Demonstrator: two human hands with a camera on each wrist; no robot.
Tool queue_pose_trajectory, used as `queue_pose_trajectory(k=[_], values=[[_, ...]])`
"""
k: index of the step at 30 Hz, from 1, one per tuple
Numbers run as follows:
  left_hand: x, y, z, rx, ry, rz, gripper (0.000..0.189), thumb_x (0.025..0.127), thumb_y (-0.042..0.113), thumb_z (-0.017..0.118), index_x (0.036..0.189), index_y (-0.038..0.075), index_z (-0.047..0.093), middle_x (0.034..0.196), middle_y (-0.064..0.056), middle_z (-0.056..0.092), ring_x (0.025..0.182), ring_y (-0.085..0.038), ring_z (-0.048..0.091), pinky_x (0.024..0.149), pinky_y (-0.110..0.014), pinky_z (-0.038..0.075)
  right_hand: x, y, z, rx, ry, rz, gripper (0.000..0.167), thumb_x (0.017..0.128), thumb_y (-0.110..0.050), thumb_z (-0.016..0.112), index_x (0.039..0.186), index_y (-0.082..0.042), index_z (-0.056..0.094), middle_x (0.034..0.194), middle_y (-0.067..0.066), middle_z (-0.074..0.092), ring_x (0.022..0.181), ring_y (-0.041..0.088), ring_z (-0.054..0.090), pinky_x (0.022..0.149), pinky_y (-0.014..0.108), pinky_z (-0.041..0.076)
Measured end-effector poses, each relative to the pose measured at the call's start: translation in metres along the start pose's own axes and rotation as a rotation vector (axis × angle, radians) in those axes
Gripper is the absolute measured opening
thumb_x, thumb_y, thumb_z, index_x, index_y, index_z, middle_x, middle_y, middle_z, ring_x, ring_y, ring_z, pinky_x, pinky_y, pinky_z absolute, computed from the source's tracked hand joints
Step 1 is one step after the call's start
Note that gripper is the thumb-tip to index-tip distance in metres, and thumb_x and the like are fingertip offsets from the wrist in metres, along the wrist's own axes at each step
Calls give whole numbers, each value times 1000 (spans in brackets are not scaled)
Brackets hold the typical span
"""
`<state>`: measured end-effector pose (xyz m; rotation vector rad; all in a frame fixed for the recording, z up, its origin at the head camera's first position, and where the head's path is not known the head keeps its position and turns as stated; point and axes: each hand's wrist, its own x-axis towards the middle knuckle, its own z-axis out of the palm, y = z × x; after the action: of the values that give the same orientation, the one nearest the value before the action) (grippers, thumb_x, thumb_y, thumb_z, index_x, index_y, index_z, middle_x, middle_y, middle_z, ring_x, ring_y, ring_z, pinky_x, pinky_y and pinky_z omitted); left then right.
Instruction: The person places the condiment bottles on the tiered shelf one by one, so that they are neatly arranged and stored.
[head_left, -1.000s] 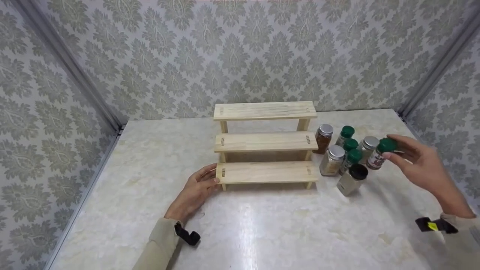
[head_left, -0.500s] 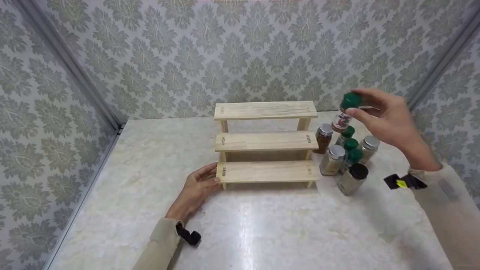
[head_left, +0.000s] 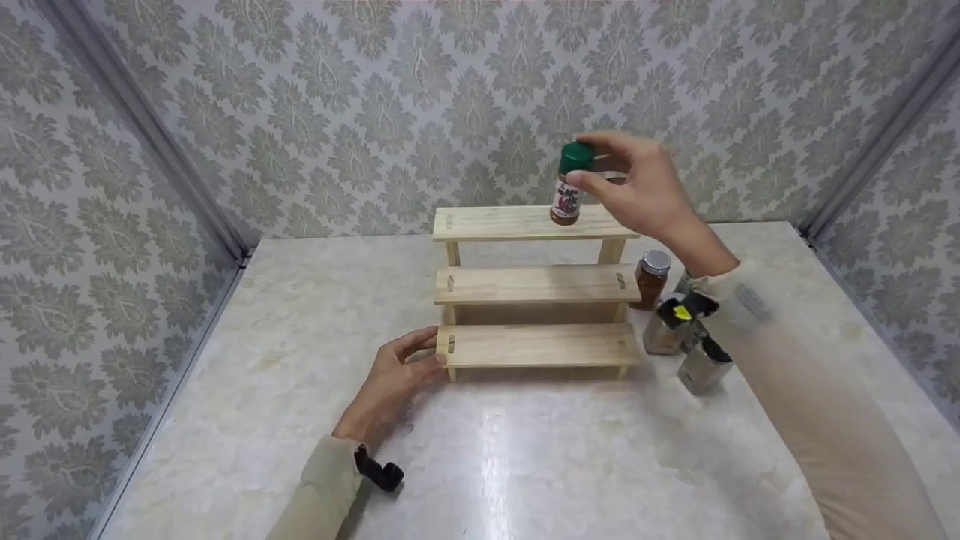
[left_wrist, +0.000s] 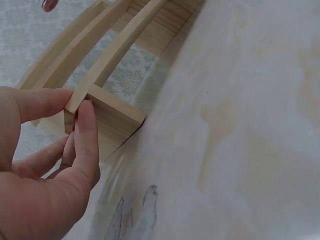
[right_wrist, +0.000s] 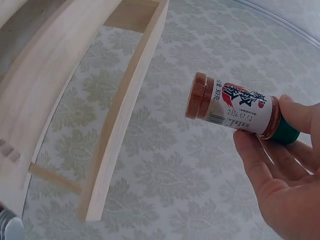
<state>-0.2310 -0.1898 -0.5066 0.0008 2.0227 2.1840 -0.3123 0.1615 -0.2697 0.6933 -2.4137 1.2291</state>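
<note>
A three-tier wooden shelf rack point(head_left: 536, 285) stands on the table. At the left end of its lowest step, my left hand point(head_left: 390, 379) pinches the board between thumb and fingers, as the left wrist view also shows on the wooden rack point(left_wrist: 120, 47). Up by the top step, my right hand point(head_left: 637, 184) grips a small spice jar point(head_left: 568, 196) by its green cap. The right wrist view shows red-brown powder and a white printed label on the spice jar point(right_wrist: 235, 104). In the head view its base appears in front of the top board; whether they touch I cannot tell.
Right of the rack stand a silver-capped jar of dark red spice point(head_left: 651, 281), a silver-capped pale jar point(head_left: 661, 330) and a black-capped jar point(head_left: 703, 369). My right forearm hides the other jars there. Patterned wallpaper point(head_left: 360, 127) encloses the table point(head_left: 315, 300).
My right hand has lifted the green-capped spice jar from the group at the right and carried it up and left to the top step. The left hand keeps its hold on the rack.
</note>
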Motion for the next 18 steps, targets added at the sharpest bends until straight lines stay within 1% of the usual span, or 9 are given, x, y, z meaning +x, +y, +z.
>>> queue_pose_trajectory(k=[3,7,12,15,18], values=[[1,1,-1,7,8,-3,60,95,1,75,152,3,56,144,-19,58,117,-27,69,96,-35,62,11,-1,17,41,-4,0,44,100,-19,78,141,-5,68,126,15,74,113,29,76,100,33,61],[-1,1,0,8,27,-10,59,96,2,76,152,3,56,143,-20,58,118,-29,68,94,-34,62,20,1,41,81,-11,-4,45,100,-18,78,141,-4,67,127,15,74,112,29,76,102,41,60],[-2,2,1,22,36,-24,59,96,3,76,152,5,57,143,-18,58,120,-29,67,97,-36,62,28,4,67,93,-35,33,47,101,-19,77,143,-5,66,131,14,73,116,29,75,103,40,60],[-1,2,2,34,39,-29,60,96,4,76,152,6,57,144,-18,58,119,-28,68,98,-37,61,34,5,78,107,-44,50,48,101,-18,76,145,-5,64,133,15,71,118,29,74,103,39,60],[0,3,3,27,36,-28,60,95,4,77,152,6,57,144,-19,57,117,-28,70,95,-35,62,40,5,87,120,-46,53,49,101,-18,76,147,-5,63,135,16,71,118,29,74,103,38,60]])
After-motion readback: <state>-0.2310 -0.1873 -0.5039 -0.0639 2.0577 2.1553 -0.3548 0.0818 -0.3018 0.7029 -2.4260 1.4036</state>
